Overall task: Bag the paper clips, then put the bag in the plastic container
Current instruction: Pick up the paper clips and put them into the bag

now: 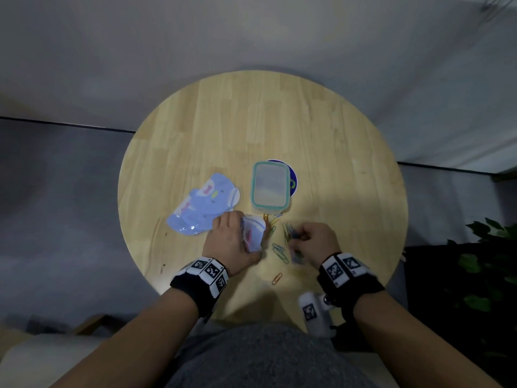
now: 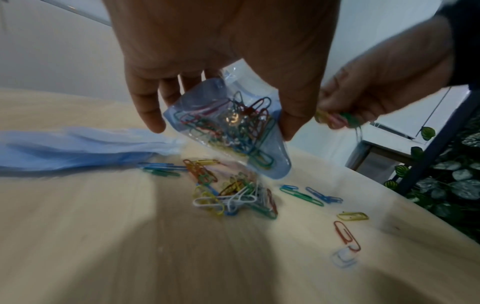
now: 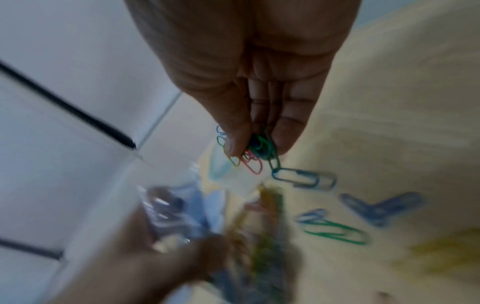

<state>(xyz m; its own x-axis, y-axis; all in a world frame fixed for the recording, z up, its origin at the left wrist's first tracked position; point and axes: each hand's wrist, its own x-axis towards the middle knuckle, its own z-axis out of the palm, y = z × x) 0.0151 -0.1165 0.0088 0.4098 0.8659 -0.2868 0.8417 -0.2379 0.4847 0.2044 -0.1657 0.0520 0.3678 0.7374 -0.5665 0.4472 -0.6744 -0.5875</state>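
Above table (image 1: 195, 130), right-hand fingers (image 3: 233, 142) pinch paper clips (image 3: 255, 156).

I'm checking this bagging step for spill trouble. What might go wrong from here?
1. The right hand pinches a tangled bunch of clips with one blue clip dangling from it; that one may drop before reaching the bag.
2. The left hand holds the small clear bag tilted over the table; clips already inside might slide out.
3. Loose clips lie scattered near the table edge and may be knocked off.
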